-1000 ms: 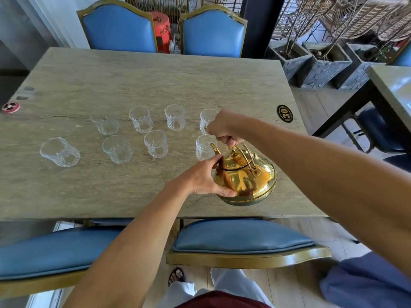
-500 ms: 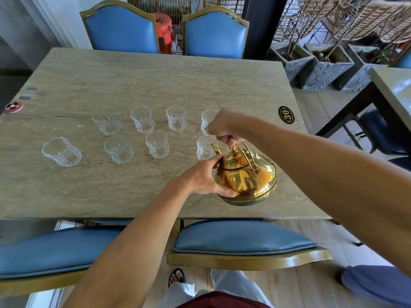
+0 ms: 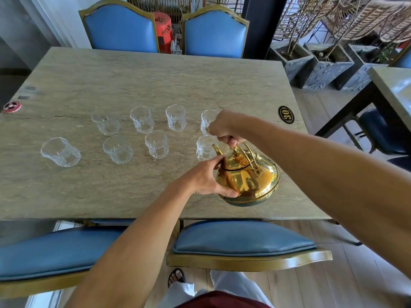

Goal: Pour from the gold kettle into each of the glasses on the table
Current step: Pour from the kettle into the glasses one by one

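The gold kettle [image 3: 249, 178] is held tilted above the table's near right part, its spout pointing at the nearest right glass [image 3: 204, 148]. My right hand [image 3: 224, 127] is closed around the kettle's handle from above. My left hand [image 3: 205, 178] cups the kettle's left side below the spout. Several clear glasses stand in two rows on the stone table [image 3: 111, 81]: a back row including one glass [image 3: 175, 117] and a front row including another [image 3: 156, 144]. The far-left glass [image 3: 60, 152] stands apart. All glasses look empty.
Blue chairs with gold frames stand at the near edge [image 3: 244, 243] and far edge [image 3: 121, 25] of the table. A black number plate [image 3: 286, 114] lies at the right edge, a round red coaster [image 3: 12, 106] at the left edge. Stone planters [image 3: 324, 65] stand to the right.
Both hands and the kettle have kept nearly the same place and tilt; only the camera view shifted slightly.
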`<action>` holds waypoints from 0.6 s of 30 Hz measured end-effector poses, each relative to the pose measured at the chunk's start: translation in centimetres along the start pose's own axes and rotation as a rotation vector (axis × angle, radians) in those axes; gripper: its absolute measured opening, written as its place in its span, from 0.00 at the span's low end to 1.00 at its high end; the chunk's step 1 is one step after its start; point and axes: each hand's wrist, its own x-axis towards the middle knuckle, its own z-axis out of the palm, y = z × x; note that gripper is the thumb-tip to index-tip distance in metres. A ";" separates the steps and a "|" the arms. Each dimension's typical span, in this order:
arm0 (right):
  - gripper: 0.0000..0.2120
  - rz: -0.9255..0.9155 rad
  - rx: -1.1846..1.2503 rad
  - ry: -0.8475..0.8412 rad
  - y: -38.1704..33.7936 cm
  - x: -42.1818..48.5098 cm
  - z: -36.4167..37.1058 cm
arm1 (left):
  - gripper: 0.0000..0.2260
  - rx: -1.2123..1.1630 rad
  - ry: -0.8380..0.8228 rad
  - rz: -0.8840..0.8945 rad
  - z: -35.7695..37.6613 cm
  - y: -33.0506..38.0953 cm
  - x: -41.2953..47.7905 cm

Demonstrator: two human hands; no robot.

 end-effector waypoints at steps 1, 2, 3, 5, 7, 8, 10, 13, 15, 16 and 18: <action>0.12 0.001 0.001 -0.001 0.0 0.0 0.0 | 0.49 0.002 0.000 0.002 0.0 0.0 0.0; 0.12 0.002 0.003 -0.003 0.0 0.0 -0.1 | 0.49 0.003 -0.001 0.004 0.0 0.1 0.1; 0.12 0.001 0.005 -0.005 0.0 0.0 -0.1 | 0.49 0.004 -0.002 0.005 -0.1 0.0 0.1; 0.12 -0.002 0.012 -0.005 0.1 0.1 0.0 | 0.51 0.009 -0.003 0.003 0.0 -0.1 0.2; 0.12 -0.003 0.021 0.001 0.1 0.1 -0.1 | 0.51 0.016 -0.004 0.000 -0.1 -0.1 0.2; 0.13 -0.005 0.027 0.005 0.2 0.1 -0.2 | 0.50 0.020 -0.005 0.002 -0.1 -0.1 0.2; 0.14 -0.010 0.034 0.009 0.2 0.1 -0.2 | 0.48 0.025 -0.004 0.008 -0.1 0.0 0.2; 0.14 -0.013 0.037 0.010 0.3 0.0 -0.3 | 0.46 0.021 -0.006 0.014 -0.2 0.2 0.2; 0.15 -0.011 0.041 0.015 0.4 0.0 -0.3 | 0.46 0.021 -0.004 0.015 -0.2 0.3 0.2; 0.15 -0.013 0.044 0.019 0.5 0.0 -0.4 | 0.46 0.021 -0.004 0.013 -0.2 0.3 0.2; 0.16 -0.017 0.056 0.026 0.6 -0.1 -0.4 | 0.47 0.028 -0.004 0.014 -0.2 0.3 0.2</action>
